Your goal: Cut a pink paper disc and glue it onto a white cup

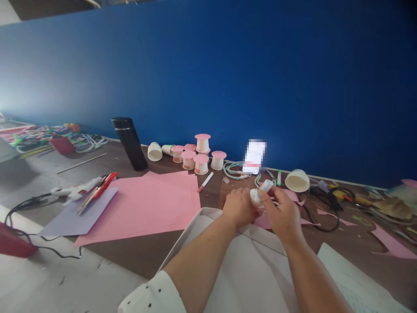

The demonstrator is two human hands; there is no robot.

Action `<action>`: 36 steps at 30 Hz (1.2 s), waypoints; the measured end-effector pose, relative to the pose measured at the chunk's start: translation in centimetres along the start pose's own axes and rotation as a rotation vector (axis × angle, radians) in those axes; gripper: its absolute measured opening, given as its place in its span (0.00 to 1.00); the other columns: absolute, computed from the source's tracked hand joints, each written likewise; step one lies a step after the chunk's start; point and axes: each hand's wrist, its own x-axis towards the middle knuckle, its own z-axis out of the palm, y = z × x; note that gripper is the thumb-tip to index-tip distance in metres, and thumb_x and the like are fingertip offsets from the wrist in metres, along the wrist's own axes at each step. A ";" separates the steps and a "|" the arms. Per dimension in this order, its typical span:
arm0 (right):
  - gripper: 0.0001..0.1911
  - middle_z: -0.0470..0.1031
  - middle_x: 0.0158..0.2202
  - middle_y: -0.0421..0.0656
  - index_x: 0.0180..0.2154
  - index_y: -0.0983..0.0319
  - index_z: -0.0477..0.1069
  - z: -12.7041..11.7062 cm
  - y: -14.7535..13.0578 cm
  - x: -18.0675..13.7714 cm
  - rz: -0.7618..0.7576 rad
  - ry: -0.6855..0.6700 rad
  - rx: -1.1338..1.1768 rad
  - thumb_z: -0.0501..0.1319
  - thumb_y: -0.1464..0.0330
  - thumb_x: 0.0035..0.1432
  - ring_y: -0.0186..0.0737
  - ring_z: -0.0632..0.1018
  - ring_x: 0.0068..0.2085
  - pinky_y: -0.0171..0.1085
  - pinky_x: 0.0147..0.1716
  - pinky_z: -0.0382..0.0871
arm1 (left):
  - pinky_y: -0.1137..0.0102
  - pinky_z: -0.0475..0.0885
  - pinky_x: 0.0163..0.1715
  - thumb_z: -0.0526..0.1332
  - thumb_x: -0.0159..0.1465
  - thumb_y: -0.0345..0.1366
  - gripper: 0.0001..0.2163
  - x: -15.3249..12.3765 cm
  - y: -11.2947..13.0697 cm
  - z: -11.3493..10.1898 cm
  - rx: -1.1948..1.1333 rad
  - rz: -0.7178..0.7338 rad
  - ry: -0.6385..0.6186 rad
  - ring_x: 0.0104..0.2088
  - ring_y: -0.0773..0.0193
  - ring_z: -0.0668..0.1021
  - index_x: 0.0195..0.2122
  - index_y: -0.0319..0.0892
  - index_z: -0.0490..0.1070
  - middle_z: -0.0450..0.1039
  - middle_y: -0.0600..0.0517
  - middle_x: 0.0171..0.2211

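Note:
My left hand (239, 206) is closed, its fingers curled against a small rounded white piece (256, 198) with faint print. From the right, my right hand (284, 213) pinches a short white tube-shaped piece (267, 185), its thumb at the rounded piece. Whether the two white pieces are joined I cannot tell; fingers cover part of both. Beneath the hands are pink paper scraps (262, 221) and a pale open box or lid (257, 265). A white marker with a red tip (206, 181) lies left of my left hand.
Several paper cups with pink discs (201, 164) stand by the blue partition (208, 78). Pink sheets (156, 204) spread leftward, beside a glue gun (76, 190), a red cutter (100, 187) and a black flask (129, 143). A phone (254, 155), cables and a tipped cup (297, 180) lie beyond.

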 end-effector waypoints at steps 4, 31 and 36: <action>0.24 0.80 0.37 0.49 0.41 0.64 0.77 0.1 0.4 0.1 -0.029 0.039 -0.045 0.59 0.50 0.56 0.52 0.78 0.40 0.46 0.43 0.69 | 0.57 0.72 0.49 0.64 0.55 0.49 0.22 -0.1 0.1 -0.3 -0.012 -0.008 -0.006 0.48 0.47 0.76 0.45 0.40 0.70 0.75 0.43 0.46; 0.21 0.81 0.42 0.49 0.44 0.61 0.76 -1.1 0.4 0.1 -0.037 0.049 0.023 0.58 0.52 0.60 0.50 0.79 0.44 0.44 0.45 0.70 | 0.58 0.72 0.50 0.63 0.55 0.50 0.22 -0.1 0.2 -0.3 -0.022 -0.007 -0.002 0.47 0.48 0.76 0.44 0.40 0.70 0.76 0.43 0.45; 0.21 0.80 0.41 0.51 0.44 0.62 0.76 -0.3 1.3 0.3 -0.123 -0.004 -0.063 0.57 0.53 0.62 0.51 0.79 0.43 0.47 0.45 0.69 | 0.58 0.71 0.51 0.64 0.54 0.46 0.20 -0.1 0.3 -0.4 -0.004 -0.009 -0.018 0.48 0.48 0.76 0.44 0.41 0.70 0.75 0.43 0.46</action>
